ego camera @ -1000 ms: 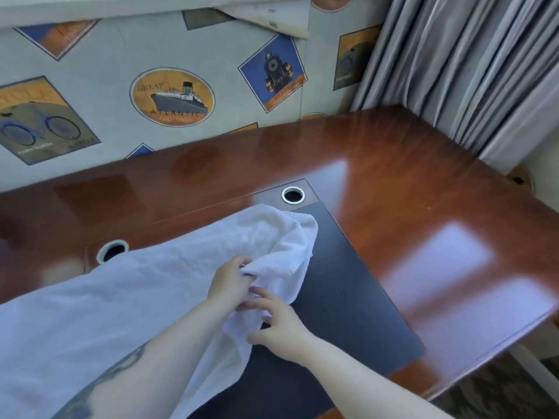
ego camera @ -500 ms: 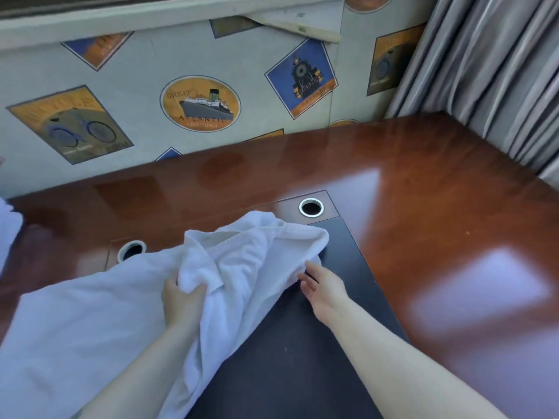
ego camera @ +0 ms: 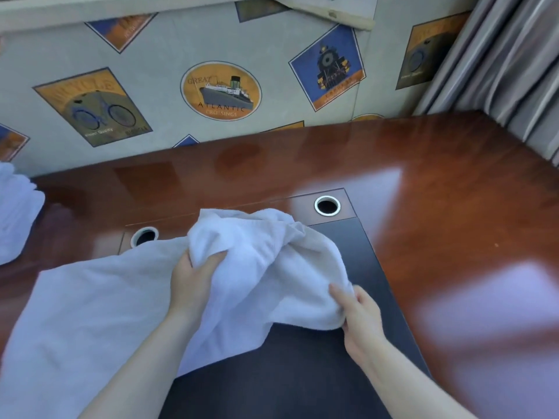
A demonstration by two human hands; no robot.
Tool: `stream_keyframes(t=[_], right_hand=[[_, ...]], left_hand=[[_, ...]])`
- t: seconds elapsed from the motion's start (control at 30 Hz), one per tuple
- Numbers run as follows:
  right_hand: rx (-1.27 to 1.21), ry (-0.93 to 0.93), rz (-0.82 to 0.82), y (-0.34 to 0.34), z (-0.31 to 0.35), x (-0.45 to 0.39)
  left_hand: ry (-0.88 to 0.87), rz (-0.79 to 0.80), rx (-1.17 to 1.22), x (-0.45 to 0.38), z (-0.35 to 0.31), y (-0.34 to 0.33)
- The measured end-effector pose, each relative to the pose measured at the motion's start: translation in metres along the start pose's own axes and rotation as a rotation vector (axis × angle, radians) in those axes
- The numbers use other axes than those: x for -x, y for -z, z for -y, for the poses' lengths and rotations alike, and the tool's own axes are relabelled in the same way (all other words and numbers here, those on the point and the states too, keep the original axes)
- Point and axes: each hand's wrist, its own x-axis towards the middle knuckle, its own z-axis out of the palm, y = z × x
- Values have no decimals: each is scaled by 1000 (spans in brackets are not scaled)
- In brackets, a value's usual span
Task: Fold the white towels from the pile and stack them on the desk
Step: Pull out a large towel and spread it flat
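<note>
Towel (ego camera: 99, 297) is lying long from left to right over the dark pad (ego camera: 302, 373), left hand (ego camera: 193, 279) gripping a bunch near the pad's middle, right hand (ego camera: 360, 316) pinching the edge toward the pad's right side.

Ship emblem (ego camera: 221, 91): an oval wallpaper print reading "GREAT" above the liner, "ATLANTIC" and "CROSSINGS" below it
Bicycle poster (ego camera: 92, 106): a wallpaper print with faded "BICYCLE" across the top; small "Finest Quality" at the bottom
Locomotive poster (ego camera: 328, 66): its orange band carries lettering too blurred to read
</note>
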Motion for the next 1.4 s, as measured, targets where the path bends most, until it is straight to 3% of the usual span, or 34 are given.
stream_keyframes(t=[0.07,0.2,0.3,0.43,0.57,0.67,0.77,0.87,0.93,1.03,1.1,1.2,1.23,1.33,1.4], right_hand=[[19,55,-188,25,-14,18],[341,156,-464,53,-27,41],[382,110,-423,59,-24,48],[376,278,-331,63,-16,61],[501,147,-531,83,-26,76],[633,227,-649,91,-33,86],[621,335,-377,62,-28,83],[359,79,-93,25,-12,62],[286,7,-77,11,-7,49],[396,29,-107,3,-1,34],[262,-26,-82,-3,7,27],[26,-120,-31,-17,15,24],[16,-101,-29,-22,13,26],[92,104,54,-27,6,44],[182,187,195,-23,0,54]], left_hand=[[-90,32,3,9,-11,-3],[-150,219,-129,32,-1,-25],[-66,402,-201,48,18,-39],[5,453,-237,62,24,-46],[-176,419,-184,80,26,-41],[-252,611,-127,98,36,-33],[-293,769,-235,107,51,-28],[-301,895,-345,112,56,-27],[-327,1058,-544,111,54,-26],[-131,1294,-799,91,39,-21],[-121,1132,-775,76,22,-28],[-299,567,-663,58,-3,-62],[-375,483,-715,52,-7,-74],[-427,597,-1023,34,5,-94],[-368,607,-996,22,17,-93]])
